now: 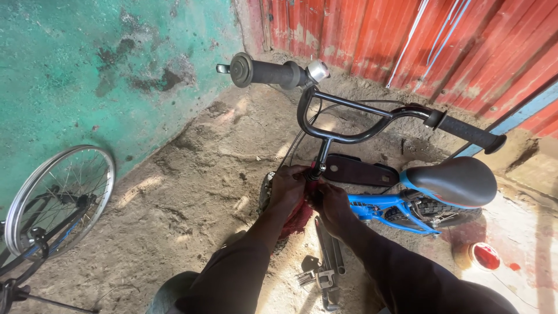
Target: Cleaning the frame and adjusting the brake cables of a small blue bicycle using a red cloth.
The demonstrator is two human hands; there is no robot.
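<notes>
A small blue bicycle stands in front of me with black handlebars, a silver bell and a black saddle. My left hand and my right hand both close around the base of the handlebar stem, just above the front wheel. A dark red cloth is bunched between my hands against the stem. My arms hide most of the front wheel and fork.
Several metal wrenches lie on the dirt ground below my hands. A loose spoked wheel leans at the left by a green wall. A red corrugated metal wall stands behind. A small red tin sits at the lower right.
</notes>
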